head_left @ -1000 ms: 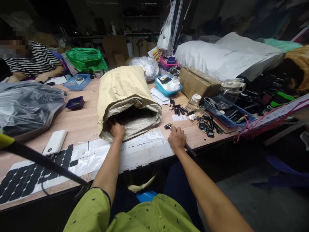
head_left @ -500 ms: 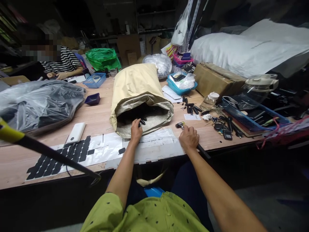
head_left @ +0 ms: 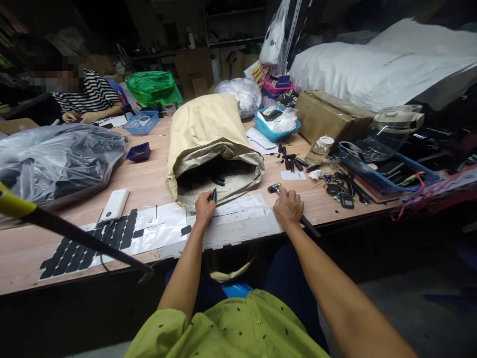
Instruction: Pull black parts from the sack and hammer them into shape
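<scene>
A large cream sack (head_left: 203, 117) lies on the table with its mouth towards me, several black pieces (head_left: 219, 181) showing on its inner lining. Just in front of that mouth, my left hand (head_left: 204, 209) is closed on a small black piece (head_left: 214, 195) that sticks up from the fingertips. My right hand (head_left: 289, 208) grips a small hammer (head_left: 275, 188) close to its head. The hammer's black handle runs back under the palm past the table edge. Beneath my hands, a clear plastic sheet covers a pale board (head_left: 238, 226).
Left are a white power bank (head_left: 115, 205), black stickers (head_left: 108, 238) and a plastic-covered bundle (head_left: 59, 159). Black parts (head_left: 292, 161), a jar (head_left: 319, 150), keys (head_left: 335, 186) and a blue basket (head_left: 395, 169) lie right. A co-worker (head_left: 89, 94) sits far left. A dark pole (head_left: 85, 238) crosses the foreground.
My left hand has drawn back slightly from the sack's mouth with the black piece, which now shows more upright. My right hand still holds the hammer at the same spot. The view has shifted slightly.
</scene>
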Demonstrator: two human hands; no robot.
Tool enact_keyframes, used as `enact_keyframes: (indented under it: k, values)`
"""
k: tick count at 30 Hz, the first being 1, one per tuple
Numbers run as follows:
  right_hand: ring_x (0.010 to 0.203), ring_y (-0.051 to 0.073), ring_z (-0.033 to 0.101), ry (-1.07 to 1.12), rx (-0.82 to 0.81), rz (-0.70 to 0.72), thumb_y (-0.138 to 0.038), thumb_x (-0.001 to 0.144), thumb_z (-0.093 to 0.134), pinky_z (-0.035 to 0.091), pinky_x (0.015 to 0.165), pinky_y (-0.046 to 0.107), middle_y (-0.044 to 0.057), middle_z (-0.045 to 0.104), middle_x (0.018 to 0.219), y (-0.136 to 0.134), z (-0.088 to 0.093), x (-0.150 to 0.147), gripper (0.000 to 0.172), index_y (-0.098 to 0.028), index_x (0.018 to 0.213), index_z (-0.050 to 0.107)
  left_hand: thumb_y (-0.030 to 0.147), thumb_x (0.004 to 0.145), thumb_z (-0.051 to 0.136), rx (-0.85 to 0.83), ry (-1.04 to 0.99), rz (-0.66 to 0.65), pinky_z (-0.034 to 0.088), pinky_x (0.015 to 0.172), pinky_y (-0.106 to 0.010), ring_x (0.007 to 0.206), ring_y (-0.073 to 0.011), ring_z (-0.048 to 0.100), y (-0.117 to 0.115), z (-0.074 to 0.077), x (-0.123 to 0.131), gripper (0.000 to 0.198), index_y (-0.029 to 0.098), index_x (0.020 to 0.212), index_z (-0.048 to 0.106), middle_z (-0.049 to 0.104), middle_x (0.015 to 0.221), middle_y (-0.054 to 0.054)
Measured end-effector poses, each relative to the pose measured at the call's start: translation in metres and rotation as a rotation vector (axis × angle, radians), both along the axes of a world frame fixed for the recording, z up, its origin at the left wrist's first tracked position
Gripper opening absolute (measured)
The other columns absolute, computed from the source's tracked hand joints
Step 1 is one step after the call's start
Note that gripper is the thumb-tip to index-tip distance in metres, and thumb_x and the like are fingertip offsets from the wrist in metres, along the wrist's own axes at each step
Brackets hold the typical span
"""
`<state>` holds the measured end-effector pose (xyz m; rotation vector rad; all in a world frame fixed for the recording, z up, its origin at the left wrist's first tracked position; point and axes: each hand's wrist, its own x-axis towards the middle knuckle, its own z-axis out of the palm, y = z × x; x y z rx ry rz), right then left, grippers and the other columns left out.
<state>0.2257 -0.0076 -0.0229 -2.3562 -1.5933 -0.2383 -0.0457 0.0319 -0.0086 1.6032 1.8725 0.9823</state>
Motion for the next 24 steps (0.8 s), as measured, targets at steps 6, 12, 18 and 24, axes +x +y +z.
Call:
enact_keyframes:
  k: [6, 12, 18, 24]
  values:
    - [0.096, 0.026, 0.048, 0.018, -0.016, -0.003, -0.021, 0.093, 0.043, 0.031, 0.073, 0.034, 0.014, 0.056, 0.103, 0.001, 0.002, -0.002, 0.036, -0.017, 0.124, 0.062, 0.021, 0.076, 0.064, -0.001, 0.107, 0.004, 0.051, 0.092, -0.036, 0.094, -0.0237, 0.065, 0.003, 0.014, 0.002, 0.023, 0.020, 0.095, 0.077, 0.073, 0.090, -0.005]
    - [0.097, 0.026, 0.049, 0.021, -0.028, -0.010, -0.022, 0.094, 0.043, 0.031, 0.074, 0.035, 0.015, 0.056, 0.105, 0.000, 0.006, -0.004, 0.036, -0.017, 0.123, 0.062, 0.017, 0.077, 0.070, 0.088, -0.001, -0.374, 0.052, 0.085, -0.034, 0.083, -0.0178, 0.063, -0.025, 0.016, 0.030, 0.042, 0.026, 0.117, 0.071, 0.074, 0.093, -0.002]
    - [0.097, 0.026, 0.049, 0.045, -0.042, -0.002, -0.021, 0.094, 0.040, 0.031, 0.074, 0.035, 0.015, 0.058, 0.105, -0.001, 0.010, -0.005, 0.038, -0.017, 0.124, 0.063, 0.015, 0.075, 0.073, 0.046, 0.060, -0.594, 0.050, 0.089, -0.036, 0.092, -0.0205, 0.060, -0.049, 0.000, 0.058, 0.042, 0.025, 0.115, 0.071, 0.071, 0.094, -0.003]
    - [0.098, 0.026, 0.049, 0.056, -0.030, -0.001, -0.020, 0.094, 0.043, 0.032, 0.075, 0.034, 0.015, 0.058, 0.106, 0.000, 0.007, -0.002, 0.037, -0.018, 0.124, 0.063, 0.021, 0.075, 0.075, 0.068, 0.042, -0.495, 0.049, 0.085, -0.035, 0.092, -0.0209, 0.058, -0.049, -0.006, 0.049, 0.020, 0.022, 0.094, 0.072, 0.064, 0.091, -0.003]
